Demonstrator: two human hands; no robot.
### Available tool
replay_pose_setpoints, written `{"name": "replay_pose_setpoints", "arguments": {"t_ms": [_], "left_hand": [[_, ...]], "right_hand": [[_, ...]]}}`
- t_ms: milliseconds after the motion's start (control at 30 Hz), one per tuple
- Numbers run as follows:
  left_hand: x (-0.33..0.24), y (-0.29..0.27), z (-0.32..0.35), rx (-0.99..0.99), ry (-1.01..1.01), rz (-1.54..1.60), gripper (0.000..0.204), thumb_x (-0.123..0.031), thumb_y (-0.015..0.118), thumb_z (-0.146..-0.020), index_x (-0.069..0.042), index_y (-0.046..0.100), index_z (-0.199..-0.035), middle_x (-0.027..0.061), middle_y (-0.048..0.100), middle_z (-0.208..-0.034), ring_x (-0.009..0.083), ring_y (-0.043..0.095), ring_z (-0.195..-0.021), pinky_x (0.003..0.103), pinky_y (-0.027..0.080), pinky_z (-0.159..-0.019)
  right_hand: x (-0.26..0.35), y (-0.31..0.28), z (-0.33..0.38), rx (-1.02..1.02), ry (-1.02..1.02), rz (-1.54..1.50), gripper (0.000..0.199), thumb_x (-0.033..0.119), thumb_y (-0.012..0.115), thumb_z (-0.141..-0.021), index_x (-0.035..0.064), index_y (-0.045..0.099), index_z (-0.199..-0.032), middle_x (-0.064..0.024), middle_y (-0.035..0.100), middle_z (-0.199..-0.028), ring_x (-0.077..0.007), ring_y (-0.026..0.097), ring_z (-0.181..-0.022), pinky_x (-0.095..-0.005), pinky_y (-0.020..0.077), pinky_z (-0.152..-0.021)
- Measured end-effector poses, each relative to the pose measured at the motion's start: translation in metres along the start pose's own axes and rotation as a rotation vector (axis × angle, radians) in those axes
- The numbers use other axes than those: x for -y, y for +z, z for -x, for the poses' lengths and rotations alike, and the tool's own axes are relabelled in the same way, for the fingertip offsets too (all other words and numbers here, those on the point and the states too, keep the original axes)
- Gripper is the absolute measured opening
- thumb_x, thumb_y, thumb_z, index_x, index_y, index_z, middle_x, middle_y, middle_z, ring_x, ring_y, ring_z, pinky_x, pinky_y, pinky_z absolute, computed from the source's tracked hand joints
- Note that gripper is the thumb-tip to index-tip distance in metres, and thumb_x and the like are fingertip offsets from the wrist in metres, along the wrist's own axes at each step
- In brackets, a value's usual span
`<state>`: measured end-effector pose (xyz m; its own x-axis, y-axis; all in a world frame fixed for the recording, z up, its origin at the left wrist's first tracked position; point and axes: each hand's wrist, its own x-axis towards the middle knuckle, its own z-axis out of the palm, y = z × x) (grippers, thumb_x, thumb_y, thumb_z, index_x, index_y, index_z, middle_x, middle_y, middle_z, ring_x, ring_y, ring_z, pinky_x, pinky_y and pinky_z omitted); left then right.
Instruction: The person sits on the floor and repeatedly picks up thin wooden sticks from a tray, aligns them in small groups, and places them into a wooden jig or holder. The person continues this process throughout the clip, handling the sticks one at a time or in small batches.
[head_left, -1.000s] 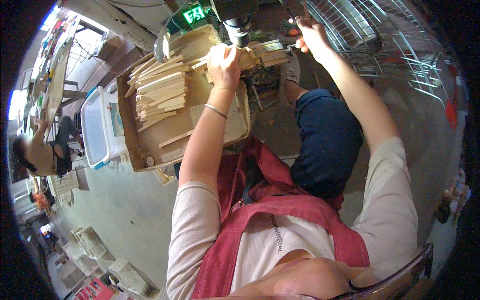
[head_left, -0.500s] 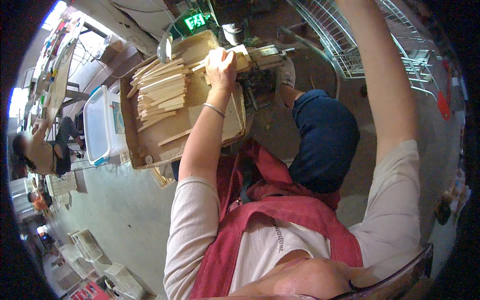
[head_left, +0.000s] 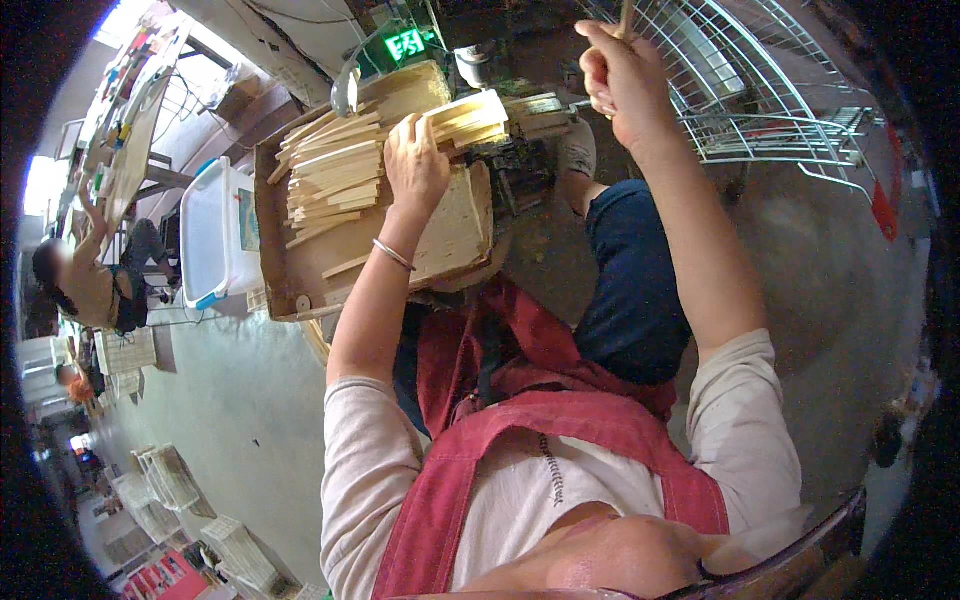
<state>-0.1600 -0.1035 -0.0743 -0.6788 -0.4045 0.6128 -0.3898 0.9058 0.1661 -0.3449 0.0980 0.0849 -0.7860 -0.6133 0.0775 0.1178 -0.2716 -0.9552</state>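
Observation:
My left hand (head_left: 415,168) is closed over light wooden strips (head_left: 335,180) in a shallow cardboard tray (head_left: 445,235); its fingertips are partly hidden. Just right of its fingers, a block of pale wood pieces (head_left: 478,117) lies by the tray's far right corner. My right hand (head_left: 632,88) is raised at the upper right, its fingers curled round a thin wooden stick (head_left: 627,18) that points up out of the picture. One loose strip (head_left: 347,267) lies apart in the near part of the tray.
A wire basket (head_left: 750,130) with a red tag (head_left: 884,212) stands at the right. A lamp (head_left: 345,92) hangs over the tray's far edge. Left of the tray is a clear plastic bin (head_left: 215,240). Another person (head_left: 95,270) sits at a bench on the far left.
My right hand has come down and back from beyond the upper edge, with the stick now showing. My left hand has shifted left and slightly nearer, over the strips.

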Motion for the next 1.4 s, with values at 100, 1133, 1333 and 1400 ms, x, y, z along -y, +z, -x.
{"name": "replay_pose_setpoints", "arguments": {"t_ms": [100, 1133, 1333, 1400], "left_hand": [[0.004, -0.004, 0.002, 0.055, -0.055, -0.11, 0.036, -0.005, 0.064, -0.075, -0.006, 0.062, -0.111, 0.0128, 0.06, -0.116, 0.0328, 0.056, -0.113, 0.044, 0.044, -0.098], [-0.088, -0.118, 0.07, 0.536, -0.94, 1.771, 0.036, -0.032, 0.055, -0.104, 0.002, 0.065, -0.112, 0.0016, 0.06, -0.084, 0.0096, 0.054, -0.064, 0.023, 0.043, -0.052], [-0.102, -0.116, 0.08, 0.501, -0.938, 2.046, 0.036, -0.031, 0.05, -0.106, 0.001, 0.06, -0.118, 0.0068, 0.065, -0.086, 0.012, 0.056, -0.057, 0.023, 0.045, -0.047], [-0.098, -0.108, 0.087, 0.496, -0.954, 2.115, 0.037, -0.032, 0.049, -0.106, 0.0, 0.06, -0.119, 0.0089, 0.068, -0.088, 0.0133, 0.059, -0.055, 0.024, 0.047, -0.045]], "right_hand": [[-0.007, 0.019, 0.007, -0.003, -0.04, 0.042, 0.023, 0.026, 0.068, -0.097, 0.0065, 0.066, -0.109, 0.0023, 0.05, -0.061, -0.0037, 0.036, -0.041, -0.0218, 0.0232, -0.037], [-0.034, 0.023, 0.064, 0.285, 0.369, 0.398, 0.03, 0.036, 0.073, -0.094, 0.0074, 0.066, -0.086, 0.0065, 0.046, -0.058, -0.0024, 0.035, -0.042, -0.0218, 0.0234, -0.035], [-0.048, 0.03, 0.073, 0.4, 0.484, 0.214, 0.019, 0.022, 0.074, -0.093, 0.0067, 0.067, -0.085, 0.002, 0.054, -0.063, -0.0026, 0.037, -0.041, -0.0213, 0.0237, -0.034], [-0.051, 0.032, 0.073, 0.42, 0.479, 0.235, 0.019, 0.021, 0.073, -0.094, 0.0064, 0.065, -0.084, 0.0012, 0.055, -0.063, -0.0028, 0.039, -0.042, -0.0213, 0.0238, -0.034]]}}
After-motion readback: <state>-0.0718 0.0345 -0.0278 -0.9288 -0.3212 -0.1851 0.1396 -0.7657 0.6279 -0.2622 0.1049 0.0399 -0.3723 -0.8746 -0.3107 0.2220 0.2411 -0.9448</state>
